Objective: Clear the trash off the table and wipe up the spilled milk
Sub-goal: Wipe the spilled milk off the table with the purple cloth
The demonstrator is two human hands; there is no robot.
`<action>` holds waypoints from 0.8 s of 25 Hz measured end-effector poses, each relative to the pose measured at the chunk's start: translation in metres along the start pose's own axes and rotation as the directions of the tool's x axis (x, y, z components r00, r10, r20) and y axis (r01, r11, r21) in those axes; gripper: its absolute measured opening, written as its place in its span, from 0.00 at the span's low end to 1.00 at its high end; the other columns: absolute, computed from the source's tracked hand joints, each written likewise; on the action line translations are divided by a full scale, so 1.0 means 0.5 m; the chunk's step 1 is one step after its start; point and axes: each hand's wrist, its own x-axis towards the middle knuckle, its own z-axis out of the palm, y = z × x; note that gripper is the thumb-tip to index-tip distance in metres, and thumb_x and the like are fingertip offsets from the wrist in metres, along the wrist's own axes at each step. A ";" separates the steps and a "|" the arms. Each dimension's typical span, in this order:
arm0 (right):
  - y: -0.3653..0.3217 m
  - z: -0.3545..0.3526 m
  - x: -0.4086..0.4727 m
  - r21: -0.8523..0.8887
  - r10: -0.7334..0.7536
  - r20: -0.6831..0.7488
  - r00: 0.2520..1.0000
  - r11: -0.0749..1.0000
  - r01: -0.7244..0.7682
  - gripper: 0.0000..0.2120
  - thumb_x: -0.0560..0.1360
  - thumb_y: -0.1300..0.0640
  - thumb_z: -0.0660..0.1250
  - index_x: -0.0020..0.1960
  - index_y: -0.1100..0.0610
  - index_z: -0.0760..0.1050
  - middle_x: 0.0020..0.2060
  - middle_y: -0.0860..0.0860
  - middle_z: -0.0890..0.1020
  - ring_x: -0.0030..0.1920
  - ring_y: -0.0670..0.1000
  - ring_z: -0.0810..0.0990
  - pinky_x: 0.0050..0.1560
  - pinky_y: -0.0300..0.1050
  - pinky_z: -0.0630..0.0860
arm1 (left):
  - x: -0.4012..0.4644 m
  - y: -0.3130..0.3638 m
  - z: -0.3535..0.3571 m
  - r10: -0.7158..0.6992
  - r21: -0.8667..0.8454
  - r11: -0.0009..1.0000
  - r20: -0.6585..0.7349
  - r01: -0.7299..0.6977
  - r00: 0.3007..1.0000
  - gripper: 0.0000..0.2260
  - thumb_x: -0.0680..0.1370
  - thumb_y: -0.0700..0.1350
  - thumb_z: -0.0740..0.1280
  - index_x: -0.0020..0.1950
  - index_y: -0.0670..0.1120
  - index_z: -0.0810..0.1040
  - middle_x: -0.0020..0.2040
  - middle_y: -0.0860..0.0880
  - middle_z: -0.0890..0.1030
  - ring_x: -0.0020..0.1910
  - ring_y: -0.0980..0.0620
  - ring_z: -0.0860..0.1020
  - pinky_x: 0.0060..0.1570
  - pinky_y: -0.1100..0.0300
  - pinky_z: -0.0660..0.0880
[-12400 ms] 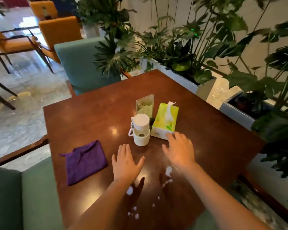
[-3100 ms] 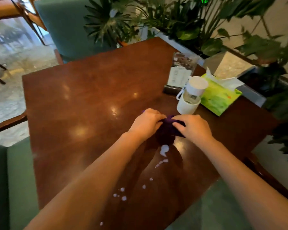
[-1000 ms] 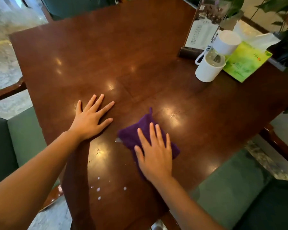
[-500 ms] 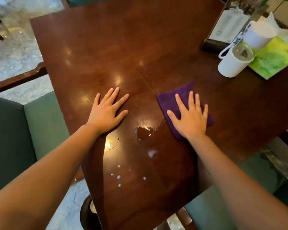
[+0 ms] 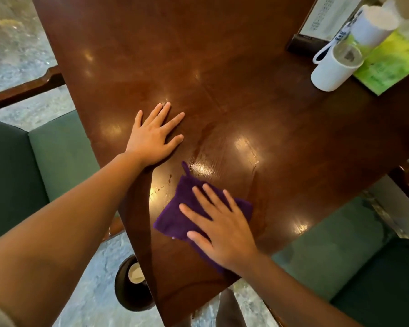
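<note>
- Head view: right hand flat, pinning purple cloth to counter for wiping pressure.
- Left hand, released, beyond cloth: likely bracing.

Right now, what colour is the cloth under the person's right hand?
Deep purple, plain, no pattern; the cloth shows clearly in the head view.

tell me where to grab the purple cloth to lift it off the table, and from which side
Pinch the small loop sticking out of the far corner of the purple cloth, coming from above on the far side. That corner lies bare on the table, while the right hand lies flat across the near part. The left hand, flat on the wood nearby, is probably best placed for it.
</note>
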 end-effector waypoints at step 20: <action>0.213 -0.044 0.264 -0.048 0.224 -0.069 0.972 0.973 -0.227 0.31 0.74 0.33 0.52 0.73 0.43 0.56 0.75 0.54 0.58 0.76 0.54 0.52 0.72 0.59 0.50 | 0.008 -0.007 0.002 -0.004 -0.018 1.000 0.019 0.004 1.000 0.21 0.82 0.52 0.48 0.75 0.60 0.53 0.79 0.49 0.51 0.77 0.49 0.46 0.73 0.41 0.42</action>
